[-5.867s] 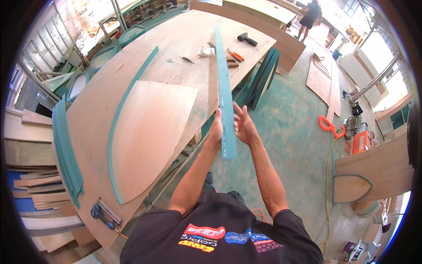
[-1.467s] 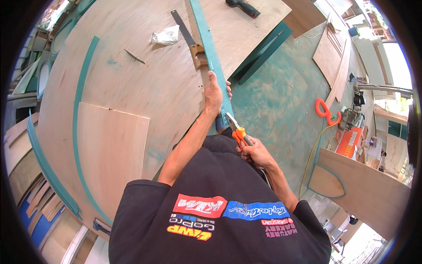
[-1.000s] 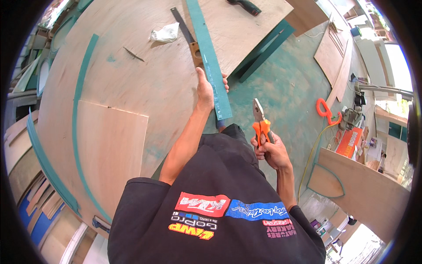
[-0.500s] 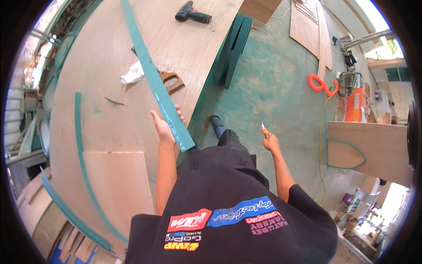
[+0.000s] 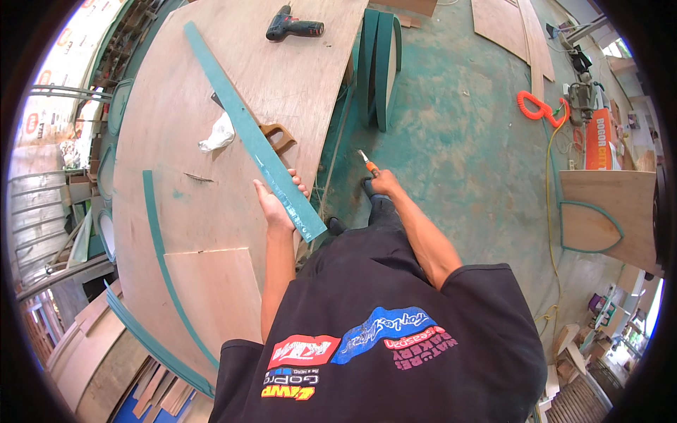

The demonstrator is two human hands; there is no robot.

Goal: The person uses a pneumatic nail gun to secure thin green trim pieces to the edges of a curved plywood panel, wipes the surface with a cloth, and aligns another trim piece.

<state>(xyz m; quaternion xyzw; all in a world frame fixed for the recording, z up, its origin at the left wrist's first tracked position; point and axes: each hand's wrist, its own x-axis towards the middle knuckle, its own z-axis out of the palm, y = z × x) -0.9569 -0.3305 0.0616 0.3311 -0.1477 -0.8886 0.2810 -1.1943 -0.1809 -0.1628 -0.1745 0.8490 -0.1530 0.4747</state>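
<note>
My left hand (image 5: pixel 275 209) is closed around the near part of a long, flat teal strip of wood (image 5: pixel 243 125), which reaches away over the workbench. White smears mark its near end. In my right hand (image 5: pixel 385 183) is a small orange-handled knife (image 5: pixel 370 166), its pale tip pointing away from me; this hand is beside the bench edge, above the floor. Partly hidden by the strip lies a handsaw (image 5: pixel 282 139) with a brown wooden handle. A crumpled white plastic bag (image 5: pixel 218 133) lies beside it on the bench.
A cordless drill (image 5: pixel 296 29) lies at the far end of the plywood-topped bench (image 5: pixel 151 134). A curved teal strip (image 5: pixel 156 229) borders a plywood panel (image 5: pixel 211 282) at left. Teal boards (image 5: pixel 384 74) stand beside the bench. Right are an orange coiled hose (image 5: pixel 532 109) and a yellow cord (image 5: pixel 549 183).
My right hand has swung leftward with the knife, closer to the bench and the strip. My left hand still grips the strip. The whole view has shifted slightly.
</note>
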